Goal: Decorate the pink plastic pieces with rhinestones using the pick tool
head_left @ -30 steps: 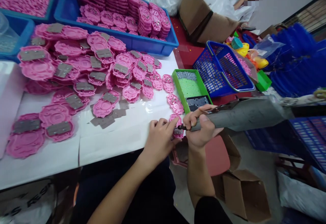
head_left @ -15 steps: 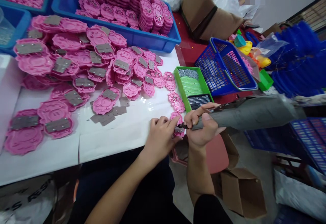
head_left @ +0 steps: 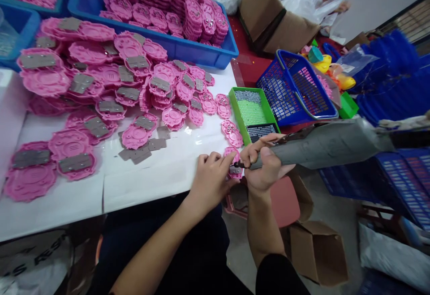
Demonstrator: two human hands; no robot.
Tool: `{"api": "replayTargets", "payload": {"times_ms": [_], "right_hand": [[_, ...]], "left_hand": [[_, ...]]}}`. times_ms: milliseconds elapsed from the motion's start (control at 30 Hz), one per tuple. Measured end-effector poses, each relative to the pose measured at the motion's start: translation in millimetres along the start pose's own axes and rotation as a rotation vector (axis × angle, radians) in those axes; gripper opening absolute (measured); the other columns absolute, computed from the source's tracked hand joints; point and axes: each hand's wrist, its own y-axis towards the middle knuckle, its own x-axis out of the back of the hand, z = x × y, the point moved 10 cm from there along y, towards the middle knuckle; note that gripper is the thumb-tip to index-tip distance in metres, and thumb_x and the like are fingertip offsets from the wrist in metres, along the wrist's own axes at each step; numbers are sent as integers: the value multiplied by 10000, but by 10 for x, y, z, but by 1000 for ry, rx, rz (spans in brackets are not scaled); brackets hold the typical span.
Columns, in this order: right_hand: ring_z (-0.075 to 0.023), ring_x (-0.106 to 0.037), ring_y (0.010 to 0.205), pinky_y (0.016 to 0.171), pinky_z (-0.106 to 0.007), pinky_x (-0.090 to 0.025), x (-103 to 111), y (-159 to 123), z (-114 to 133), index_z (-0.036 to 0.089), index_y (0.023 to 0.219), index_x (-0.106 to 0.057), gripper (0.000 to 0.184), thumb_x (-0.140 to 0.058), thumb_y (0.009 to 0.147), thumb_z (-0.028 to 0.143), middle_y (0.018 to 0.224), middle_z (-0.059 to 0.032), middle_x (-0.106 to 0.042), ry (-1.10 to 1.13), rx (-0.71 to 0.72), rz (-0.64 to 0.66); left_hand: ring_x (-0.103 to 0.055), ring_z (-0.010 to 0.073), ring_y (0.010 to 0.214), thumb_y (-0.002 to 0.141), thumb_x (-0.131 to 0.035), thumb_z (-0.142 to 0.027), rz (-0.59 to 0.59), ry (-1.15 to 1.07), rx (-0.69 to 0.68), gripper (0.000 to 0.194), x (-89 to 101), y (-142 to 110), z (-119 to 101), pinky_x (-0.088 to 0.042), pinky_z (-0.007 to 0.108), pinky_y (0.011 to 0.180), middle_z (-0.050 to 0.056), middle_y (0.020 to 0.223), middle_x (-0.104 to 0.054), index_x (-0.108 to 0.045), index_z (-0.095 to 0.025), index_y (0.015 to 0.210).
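Note:
My right hand (head_left: 264,169) is wrapped round a grey powered screwdriver (head_left: 325,147), which lies almost level with its body out to the right. The dark tip of the tool meets a pink plastic casing (head_left: 235,173) with a grey metal plate on it, at the table's edge. My left hand (head_left: 208,181) grips that casing from the left, its fingers bent over it and partly hiding it. Just beyond are more pink casings (head_left: 231,134) and a green tray (head_left: 253,111) of small screws with a black perforated block (head_left: 261,131).
Pink casings with metal plates (head_left: 131,64) are heaped on the left of the white table (head_left: 151,176). Loose grey plates (head_left: 143,151) lie near them. A blue bin (head_left: 151,40) of stacked casings stands behind, a blue basket (head_left: 285,93) on the right. Another person's hand (head_left: 342,6) shows at top right.
The screwdriver and my right hand have shifted very slightly left, with the whole view. Its tip stays on the casing, and my left hand still holds it. The other person's hand has moved.

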Motion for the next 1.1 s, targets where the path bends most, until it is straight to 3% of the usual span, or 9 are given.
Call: {"api": "replayTargets", "payload": {"times_ms": [233,367,600,900,1033,1100], "right_hand": [[-74,-358,350,375,-217,-305,-35,27,-59,257,926,-528,234,-671,768,356,493,123,-409,-20,-35,2],[-65,-362,360,370,-199,-301,-134,28,-115,259,905,-534,244,-692,728,316,497,118,-440,23,-96,85],[-61,-313,353,366,-215,-299,-325,0,-178,247,904,-548,308,-743,741,422,481,127,-386,85,-147,351],[-48,-275,348,350,-201,-261,-545,-46,-229,240,937,-572,343,-776,756,447,495,130,-404,297,-215,748],[-42,-273,344,349,-203,-259,-585,-34,-225,232,933,-596,348,-787,731,442,501,126,-432,281,-200,756],[-47,-299,349,356,-203,-274,-540,7,-228,235,888,-585,320,-778,723,431,484,127,-418,226,-175,636]], "left_hand": [[-601,260,1066,860,-840,-369,7,13,-5,619,12,6,-4,-367,424,847,31,1131,-736,-516,-233,1369],[-602,256,1040,909,-783,-381,-2,14,-2,494,15,2,6,-372,419,833,36,1074,-723,-541,-215,1307],[-604,251,1033,884,-803,-380,-12,20,5,415,-28,7,38,-389,416,849,44,1076,-719,-573,-215,1188],[-608,267,1058,828,-855,-395,-1,34,40,499,-52,42,79,-379,411,866,39,1062,-722,-592,-235,1221],[-608,275,1090,826,-852,-422,-2,64,41,510,-53,50,99,-376,409,893,47,1088,-719,-594,-235,1224],[-613,277,1083,826,-848,-441,-11,84,46,514,-48,45,99,-376,409,901,53,1076,-719,-592,-225,1216]]}}
